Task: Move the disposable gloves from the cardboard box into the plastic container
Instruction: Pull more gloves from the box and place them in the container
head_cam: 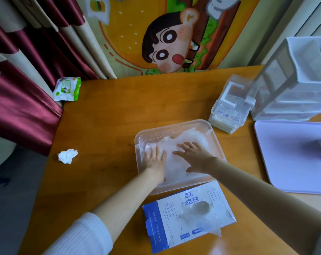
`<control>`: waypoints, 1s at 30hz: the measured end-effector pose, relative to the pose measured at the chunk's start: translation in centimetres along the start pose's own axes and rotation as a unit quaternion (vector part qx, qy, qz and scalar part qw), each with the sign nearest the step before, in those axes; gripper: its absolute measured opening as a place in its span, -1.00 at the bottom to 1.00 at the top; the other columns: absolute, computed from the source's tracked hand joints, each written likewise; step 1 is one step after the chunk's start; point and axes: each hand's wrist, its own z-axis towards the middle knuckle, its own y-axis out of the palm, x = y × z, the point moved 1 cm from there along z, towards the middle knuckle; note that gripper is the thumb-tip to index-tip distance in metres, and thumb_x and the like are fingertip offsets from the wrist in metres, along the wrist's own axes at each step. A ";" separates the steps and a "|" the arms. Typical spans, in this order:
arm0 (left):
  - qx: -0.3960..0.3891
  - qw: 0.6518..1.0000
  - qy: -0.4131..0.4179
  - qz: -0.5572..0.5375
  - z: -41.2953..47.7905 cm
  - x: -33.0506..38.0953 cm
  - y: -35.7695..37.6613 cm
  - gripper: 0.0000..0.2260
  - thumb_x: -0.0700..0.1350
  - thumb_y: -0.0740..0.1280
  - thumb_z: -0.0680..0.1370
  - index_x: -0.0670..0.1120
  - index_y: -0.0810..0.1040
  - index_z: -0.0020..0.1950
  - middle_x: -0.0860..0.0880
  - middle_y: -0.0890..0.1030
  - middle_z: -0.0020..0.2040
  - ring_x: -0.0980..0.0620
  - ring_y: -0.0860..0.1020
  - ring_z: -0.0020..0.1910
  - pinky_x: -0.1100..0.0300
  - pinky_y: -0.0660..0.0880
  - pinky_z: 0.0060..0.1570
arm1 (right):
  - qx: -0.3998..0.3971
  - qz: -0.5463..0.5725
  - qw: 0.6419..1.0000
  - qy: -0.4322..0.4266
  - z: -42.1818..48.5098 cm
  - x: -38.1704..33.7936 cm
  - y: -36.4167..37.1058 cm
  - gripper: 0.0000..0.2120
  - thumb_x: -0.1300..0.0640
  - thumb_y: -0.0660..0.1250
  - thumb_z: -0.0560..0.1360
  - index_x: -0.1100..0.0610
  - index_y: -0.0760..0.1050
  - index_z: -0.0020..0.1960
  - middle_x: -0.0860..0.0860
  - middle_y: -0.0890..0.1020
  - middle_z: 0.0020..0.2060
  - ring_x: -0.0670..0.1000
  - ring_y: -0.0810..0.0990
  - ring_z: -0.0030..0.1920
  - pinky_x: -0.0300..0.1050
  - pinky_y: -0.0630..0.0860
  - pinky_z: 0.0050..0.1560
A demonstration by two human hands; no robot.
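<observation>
fingers [158, 150] of two hands, left hand [155, 161] and right hand [195, 157], lie straight and spread, pressing one pile of gloves [192, 137] inside the one plastic container [174, 125]. one cardboard box [174, 229] sits just beside it on the bench [110, 116]. one crumpled tissue [67, 155] and one wipes pack [67, 89] lie apart.

Plastic container [176, 124] mid-tabletop [110, 115], disposable gloves [190, 138] inside. Left hand [155, 161] and right hand [195, 157] flat on gloves, side by side. Cardboard box [176, 225] just before container. Crumpled tissue [67, 155] left of container. Wipes pack [67, 89] at far-left corner. Stack of small boxes [229, 109] behind-right of container. Drawer unit [294, 80] further right, flat tray [288, 155] before it.
</observation>
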 end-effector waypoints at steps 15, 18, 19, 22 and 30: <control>-0.013 0.989 -0.024 0.145 2.5 -0.1 1.8 -0.19 0.04 0.24 0.60 -0.09 -0.34 0.54 -0.19 -0.31 0.54 -0.23 -0.22 0.53 -0.11 -0.10 0.50 | -0.050 -0.009 0.999 0.014 0.4 1.3 0.8 -0.23 -0.06 0.34 0.49 0.02 -0.01 0.54 0.01 0.10 0.51 0.08 0.08 0.49 0.02 0.09 0.45; 0.027 0.988 -0.011 0.155 1.5 -0.2 1.0 -0.35 0.00 0.22 0.61 -0.13 -0.06 0.57 -0.22 -0.02 0.56 -0.24 0.03 0.52 -0.10 0.03 0.45 | -0.044 0.040 0.998 0.021 -0.3 1.4 -0.5 -0.34 0.03 0.35 0.51 0.06 0.13 0.51 0.02 0.17 0.50 0.09 0.16 0.47 0.03 0.20 0.43; 0.045 0.986 -0.006 0.161 1.0 -0.3 0.5 -0.43 -0.02 0.21 0.61 -0.16 0.08 0.54 -0.22 0.14 0.52 -0.21 0.16 0.48 -0.06 0.12 0.42 | -0.034 0.068 0.997 0.029 -0.6 1.4 -0.9 -0.39 0.05 0.34 0.52 0.07 0.19 0.49 0.02 0.22 0.48 0.07 0.20 0.46 0.01 0.22 0.42; 0.096 0.984 0.014 0.151 -1.2 -0.3 -1.1 -0.62 -0.07 0.17 0.62 -0.15 0.31 0.42 -0.15 0.40 0.37 -0.13 0.36 0.35 0.00 0.22 0.34 | 0.034 0.154 0.986 0.053 -2.3 1.1 -2.3 -0.60 0.06 0.27 0.57 0.03 0.36 0.39 -0.01 0.42 0.37 0.02 0.37 0.36 -0.07 0.32 0.32; 0.329 0.933 0.130 -0.066 -8.0 2.0 -2.8 -0.67 -0.13 0.15 0.63 -0.09 0.32 0.40 -0.08 0.44 0.29 -0.07 0.40 0.29 0.08 0.26 0.25 | 0.354 0.239 0.904 0.017 -9.3 -2.5 -2.4 -0.82 0.21 0.28 0.55 0.13 0.53 0.14 -0.01 0.59 0.00 -0.02 0.53 0.01 -0.09 0.49 0.05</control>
